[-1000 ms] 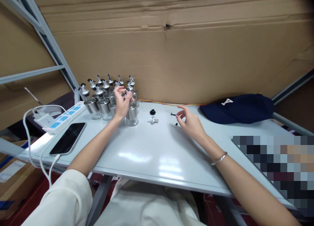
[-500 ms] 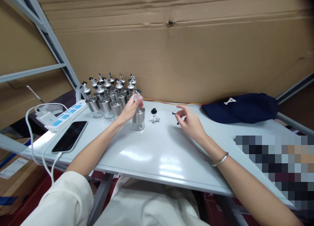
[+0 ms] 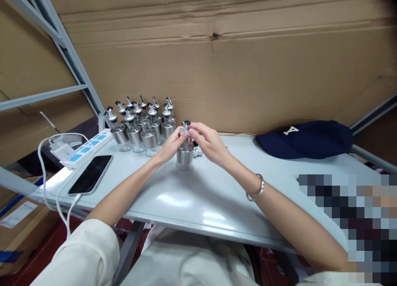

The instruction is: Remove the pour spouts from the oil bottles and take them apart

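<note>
Your table [image 3: 235,211] is pale and glossy, light glaring near its front edge, with brown cardboard [image 3: 235,79] behind and a grey metal frame [image 3: 43,97] at left. On it, your left hand [image 3: 170,147] clasps an upright bottle [image 3: 185,157] by its upper part while your right hand [image 3: 211,143] pinches at its spout [image 3: 186,124]. Clustered bottles [image 3: 134,134], a power strip [image 3: 81,154] and phone [image 3: 91,174] lie leftward, a navy cap [image 3: 307,143] rightward.
</note>
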Demonstrator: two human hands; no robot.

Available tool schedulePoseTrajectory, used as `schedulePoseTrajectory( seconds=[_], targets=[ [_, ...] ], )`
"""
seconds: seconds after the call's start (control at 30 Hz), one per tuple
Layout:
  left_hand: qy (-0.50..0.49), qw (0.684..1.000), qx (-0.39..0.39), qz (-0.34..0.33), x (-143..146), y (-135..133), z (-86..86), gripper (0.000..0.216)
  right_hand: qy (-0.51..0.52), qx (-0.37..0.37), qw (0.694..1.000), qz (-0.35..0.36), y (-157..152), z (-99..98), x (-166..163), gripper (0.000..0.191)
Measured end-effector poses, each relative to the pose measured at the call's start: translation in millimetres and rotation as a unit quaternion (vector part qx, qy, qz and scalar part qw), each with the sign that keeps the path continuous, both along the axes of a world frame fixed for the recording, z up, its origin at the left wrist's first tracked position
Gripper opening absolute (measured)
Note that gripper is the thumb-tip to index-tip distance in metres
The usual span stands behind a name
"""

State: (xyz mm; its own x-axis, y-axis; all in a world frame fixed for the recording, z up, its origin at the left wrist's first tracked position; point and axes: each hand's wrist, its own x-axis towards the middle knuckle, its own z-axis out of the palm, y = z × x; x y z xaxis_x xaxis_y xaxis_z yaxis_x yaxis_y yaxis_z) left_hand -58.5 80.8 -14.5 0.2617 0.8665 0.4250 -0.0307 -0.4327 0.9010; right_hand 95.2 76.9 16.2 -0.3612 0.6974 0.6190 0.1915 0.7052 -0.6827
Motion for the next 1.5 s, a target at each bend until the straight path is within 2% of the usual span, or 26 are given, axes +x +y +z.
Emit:
schedulePoseTrajectory(
  seconds=[0.07, 0.17, 0.27, 0.4, 0.63, 0.83, 0.93, 1.03, 1.13, 1.23, 1.37, 1.5],
  targets=[
    [0.006, 1.000, 0.018, 0.025, 2, 0, -2.1, 0.057, 0.030, -0.057, 0.998, 0.019, 3, 0.0, -13, 0.029],
    [0.011, 0.997, 0.044, 0.065, 8, 1, -7.5, 0.062, 0.067, -0.135, 0.989, 0.007, 5, 0.4, -24, 0.024],
    [0.018, 0.993, 0.069, 0.097, 11, 3, -14.9, 0.063, 0.071, -0.147, 0.986, -0.024, 2, 2.0, -30, 0.020],
    [0.017, 0.987, 0.089, 0.130, 13, 4, -21.9, 0.057, 0.079, -0.085, 0.991, -0.064, -6, -0.7, -37, 0.015],
    [-0.010, 0.983, 0.103, 0.152, 19, -5, -21.6, 0.049, 0.084, 0.100, 0.985, -0.109, -15, -15.6, -46, 0.020],
    [-0.006, 0.980, 0.115, 0.165, 19, -9, -14.0, 0.047, 0.039, 0.173, 0.979, -0.102, -13, -14.7, -41, 0.019],
    [0.007, 0.984, 0.088, 0.157, 20, -11, -10.3, 0.050, 0.048, 0.136, 0.986, -0.082, -16, -8.7, -41, 0.020],
    [-0.011, 0.985, 0.084, 0.150, 21, -12, -8.1, 0.052, 0.105, 0.026, 0.993, -0.036, -20, -1.8, -40, 0.025],
    [-0.030, 0.986, 0.086, 0.137, 19, -12, -6.5, 0.050, 0.164, -0.067, 0.984, -0.002, -19, 3.3, -35, 0.030],
    [-0.028, 0.989, 0.080, 0.124, 9, -8, -4.2, 0.045, 0.190, -0.072, 0.978, -0.039, -14, 5.7, -26, 0.030],
    [-0.027, 0.981, 0.084, 0.175, -9, 5, -2.6, 0.039, 0.188, -0.033, 0.978, -0.088, -11, 5.3, -14, 0.029],
    [-0.018, 0.965, 0.110, 0.237, -26, 19, -5.9, 0.035, 0.164, -0.085, 0.981, -0.060, -16, -4.0, 4, 0.029]
  ],
)
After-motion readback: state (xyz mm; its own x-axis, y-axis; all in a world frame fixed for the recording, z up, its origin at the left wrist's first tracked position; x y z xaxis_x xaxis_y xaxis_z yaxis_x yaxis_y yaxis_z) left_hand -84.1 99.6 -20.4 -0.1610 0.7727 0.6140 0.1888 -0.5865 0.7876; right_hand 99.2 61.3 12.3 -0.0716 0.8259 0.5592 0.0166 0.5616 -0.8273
